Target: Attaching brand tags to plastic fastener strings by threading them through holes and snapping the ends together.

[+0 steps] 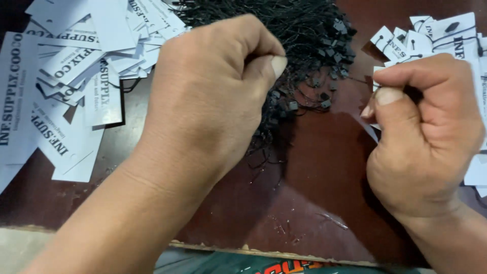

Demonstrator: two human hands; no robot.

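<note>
Bare table (324, 172) lies open between the hands, hemmed by white tags (66, 76) at left, black strings (304, 45) ahead, strung tags (446, 35) at right.

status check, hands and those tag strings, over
Left hand fisted over the black string pile. Right hand pinched shut on a thin black string, white tag behind its fingers. Loose white tags far left, nothing between hands.

We count two hands, two tag piles, one string heap.
White tags (76, 76) at ten o'clock, strung tags (446, 35) at two, black strings (309, 45) at twelve.
</note>
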